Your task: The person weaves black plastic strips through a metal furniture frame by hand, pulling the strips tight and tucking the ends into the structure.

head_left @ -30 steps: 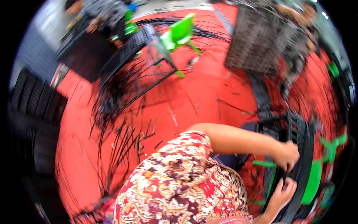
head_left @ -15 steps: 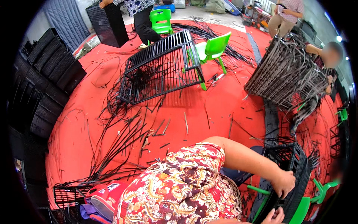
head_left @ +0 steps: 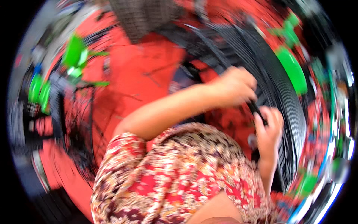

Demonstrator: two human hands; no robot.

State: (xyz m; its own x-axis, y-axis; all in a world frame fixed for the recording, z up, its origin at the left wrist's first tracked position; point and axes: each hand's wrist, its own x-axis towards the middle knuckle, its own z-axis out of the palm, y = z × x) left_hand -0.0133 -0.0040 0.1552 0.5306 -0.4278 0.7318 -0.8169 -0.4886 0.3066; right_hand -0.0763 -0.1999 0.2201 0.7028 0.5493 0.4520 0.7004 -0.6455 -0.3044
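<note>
Plainly, the ribbed black panel point(head_left: 289, 112) is the biggest thing near the hands, a long, bowed sheet of fine parallel ridges that look like woven strands with a dull sheen. Just left of it, the left hand point(head_left: 236, 86) is curled into a fist, clamped on a short, smooth black strip point(head_left: 258, 112) that slants out of its underside. The right hand point(head_left: 270, 125), in front of the panel's lower part, pinches the other end of that strip between thumb and fingers, so the strip bridges the small gap between the hands; blur hides whether either hand also touches the ridges. To the right of the panel sits a smooth, rounded green plastic piece point(head_left: 292, 71). Left of the panel spreads a flat red floor covering point(head_left: 138, 74) with thin dark scraps, and well beyond that stands a glossy green chair point(head_left: 74, 50). Up and left of the panel is a grey-brown block point(head_left: 143, 18) with a coarse woven face. Below and left of it, the floral shirt point(head_left: 164, 179) bunches in soft folds
</note>
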